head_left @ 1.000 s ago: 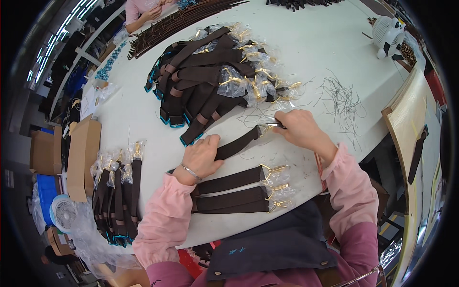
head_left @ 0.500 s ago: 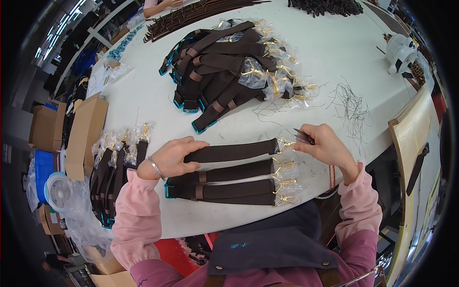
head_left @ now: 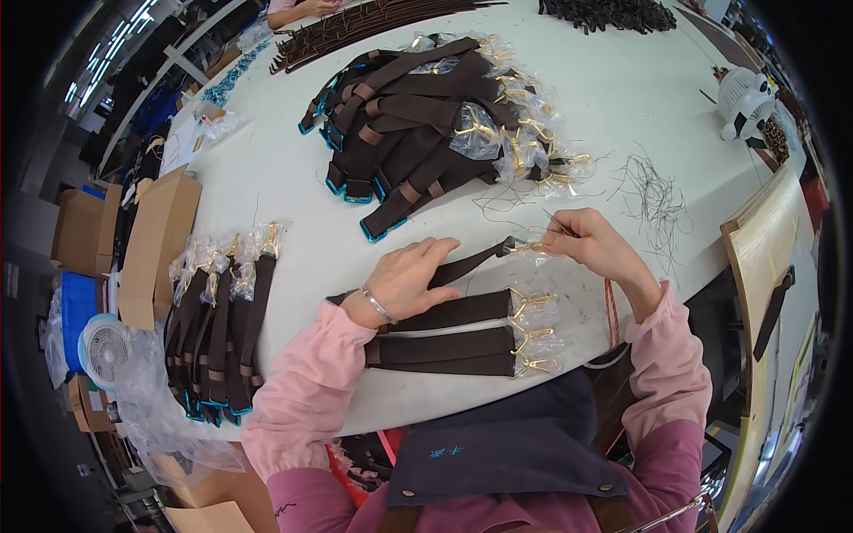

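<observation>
A dark brown fabric strap (head_left: pixel 475 263) lies bent on the white table in front of me, its right end tipped up. My left hand (head_left: pixel 404 280) lies across its left part, fingers stretched out and thumb apart, the strap coming out between them. My right hand (head_left: pixel 593 247) pinches the plastic-wrapped gold clasp (head_left: pixel 530 247) at its right end. A small dark pointed tool (head_left: pixel 560 224) also sticks out of that hand; its kind is mostly hidden. Just nearer, more straps (head_left: pixel 444 352) lie side by side, wrapped gold clasps (head_left: pixel 536 335) to the right.
A heap of similar straps (head_left: pixel 418 120) with blue-edged ends is farther back. Another bundle (head_left: pixel 213 329) lies at left, near a cardboard box (head_left: pixel 160 249) and a white fan (head_left: pixel 108 351). Loose threads (head_left: pixel 653 200) lie at right. Another person's hand (head_left: pixel 320 7) shows at the far edge.
My left hand has moved right along the strap and flattened out. The strap has gone from straight to bent, its clasp end raised a little with my right hand.
</observation>
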`<state>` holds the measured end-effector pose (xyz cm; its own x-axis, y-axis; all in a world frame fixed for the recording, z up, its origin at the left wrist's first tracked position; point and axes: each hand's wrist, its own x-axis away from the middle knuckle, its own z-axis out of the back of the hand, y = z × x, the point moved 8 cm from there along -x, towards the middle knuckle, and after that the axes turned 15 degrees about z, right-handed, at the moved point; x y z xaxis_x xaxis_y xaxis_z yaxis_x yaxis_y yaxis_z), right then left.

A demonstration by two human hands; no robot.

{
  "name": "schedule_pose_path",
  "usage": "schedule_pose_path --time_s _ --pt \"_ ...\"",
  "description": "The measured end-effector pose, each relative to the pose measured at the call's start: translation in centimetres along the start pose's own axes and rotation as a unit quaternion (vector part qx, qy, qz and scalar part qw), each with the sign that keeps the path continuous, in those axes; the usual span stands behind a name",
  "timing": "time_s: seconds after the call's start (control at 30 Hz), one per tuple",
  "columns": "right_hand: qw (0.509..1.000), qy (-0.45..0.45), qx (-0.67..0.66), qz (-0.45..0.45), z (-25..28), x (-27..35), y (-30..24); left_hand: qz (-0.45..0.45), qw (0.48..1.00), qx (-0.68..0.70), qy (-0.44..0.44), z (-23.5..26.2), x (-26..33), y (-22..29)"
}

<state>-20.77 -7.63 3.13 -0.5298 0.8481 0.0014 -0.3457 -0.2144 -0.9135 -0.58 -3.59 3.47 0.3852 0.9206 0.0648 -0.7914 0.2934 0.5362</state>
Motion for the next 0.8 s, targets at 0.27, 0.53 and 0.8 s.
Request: schedule_pose_path --time_s 0.27,0.53,0.8 --pt "0.955 0.238 -0.139 0.11 0.0 -0.7 -3.5 0.124 0.95 0.272 -0.086 -1.1 -5.2 -0.6" --pt "0.974 0.075 0.134 0.168 -6.8 -1.9 -2.2 0.178 0.825 0.516 -0.144 -2.5 -5.1 -3.8" --pt "0.995 0.041 -0.064 0.07 -8.9 -4.8 1.9 0.196 0.758 0.601 -0.158 -2.3 -4.7 -4.1"
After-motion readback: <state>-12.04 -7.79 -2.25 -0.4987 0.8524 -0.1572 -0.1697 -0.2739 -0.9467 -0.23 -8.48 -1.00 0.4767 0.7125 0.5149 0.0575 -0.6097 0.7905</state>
